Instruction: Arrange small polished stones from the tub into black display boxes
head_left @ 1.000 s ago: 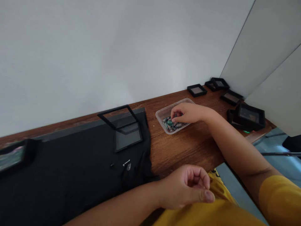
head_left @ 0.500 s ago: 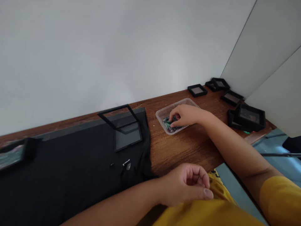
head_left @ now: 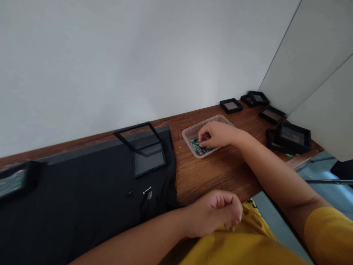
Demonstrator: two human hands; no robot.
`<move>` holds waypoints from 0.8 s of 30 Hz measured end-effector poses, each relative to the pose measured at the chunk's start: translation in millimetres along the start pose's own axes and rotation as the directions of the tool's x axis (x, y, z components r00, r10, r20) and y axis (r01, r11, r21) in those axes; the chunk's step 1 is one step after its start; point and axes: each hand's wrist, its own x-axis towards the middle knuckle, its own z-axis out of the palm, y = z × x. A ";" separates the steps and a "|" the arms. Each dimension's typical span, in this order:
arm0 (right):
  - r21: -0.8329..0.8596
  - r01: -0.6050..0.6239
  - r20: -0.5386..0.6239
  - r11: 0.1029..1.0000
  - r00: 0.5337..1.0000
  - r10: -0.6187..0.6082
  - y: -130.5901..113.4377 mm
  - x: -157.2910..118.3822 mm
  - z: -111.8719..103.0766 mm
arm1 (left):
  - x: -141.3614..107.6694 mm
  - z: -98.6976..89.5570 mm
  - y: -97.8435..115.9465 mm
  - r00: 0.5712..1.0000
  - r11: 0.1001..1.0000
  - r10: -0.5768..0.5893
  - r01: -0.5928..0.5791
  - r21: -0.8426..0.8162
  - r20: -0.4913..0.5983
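My right hand reaches into a clear plastic container, thumb and fingers pinched together. Under the fingertips lie small green and dark pieces, perhaps stones; what is between the fingers is too small to make out. My left hand hovers over my lap at the table's front edge, its fingers curled in and the thumb tucked against them. The inside of that hand is hidden. An open black frame with a see-through panel stands left of the container, its lid tilted up behind.
A black cloth covers the left of the wooden table. Small transparent and dark bits lie on it. At far left is a black frame with colourful contents. Several black frames sit at the right, near the walls.
My left hand's thumb has folded in against the curled fingers. My right hand stays in the container, its fingers shifted only slightly.
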 end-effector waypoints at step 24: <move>0.832 0.422 -0.296 0.361 0.887 -0.354 -21.5 3.1 25.3 | -23.6 29.3 9.8 0.939 0.662 0.340 -0.274 0.698 0.046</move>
